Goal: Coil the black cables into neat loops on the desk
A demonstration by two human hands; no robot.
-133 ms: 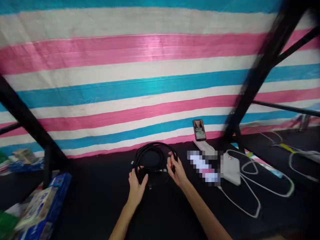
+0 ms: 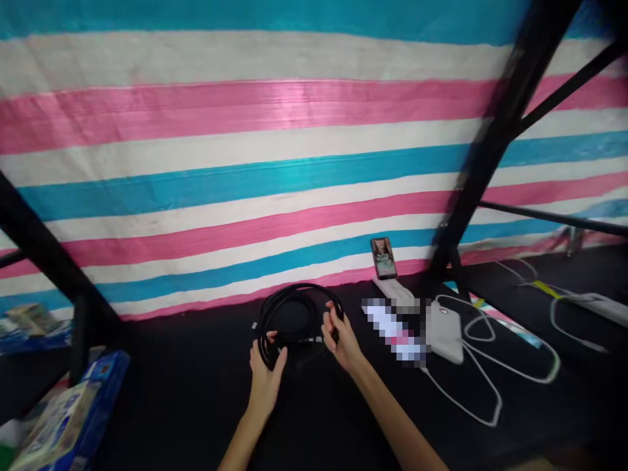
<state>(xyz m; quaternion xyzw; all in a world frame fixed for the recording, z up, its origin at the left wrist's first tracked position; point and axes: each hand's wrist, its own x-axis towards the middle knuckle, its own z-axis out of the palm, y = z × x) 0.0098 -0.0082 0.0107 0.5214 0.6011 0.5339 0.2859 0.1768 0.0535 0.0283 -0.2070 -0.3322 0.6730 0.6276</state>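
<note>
A coil of black cable [image 2: 293, 319] lies on the black surface [image 2: 196, 405] in front of a striped pink, blue and white tarp [image 2: 245, 163]. My left hand [image 2: 265, 376] grips the coil's near left side, thumb over the strands. My right hand [image 2: 340, 339] is closed round the coil's right side. Both hands hold the same loop.
A phone [image 2: 383, 257] leans upright against the tarp. A white power bank [image 2: 444, 332] with looping white cables [image 2: 490, 386] lies to the right. Black frame posts [image 2: 495, 137] cross at right and left. Blue boxes [image 2: 69, 412] sit at lower left.
The view shifted slightly; my hands closed more firmly on the cable coil, the left thumb now over its strands.
</note>
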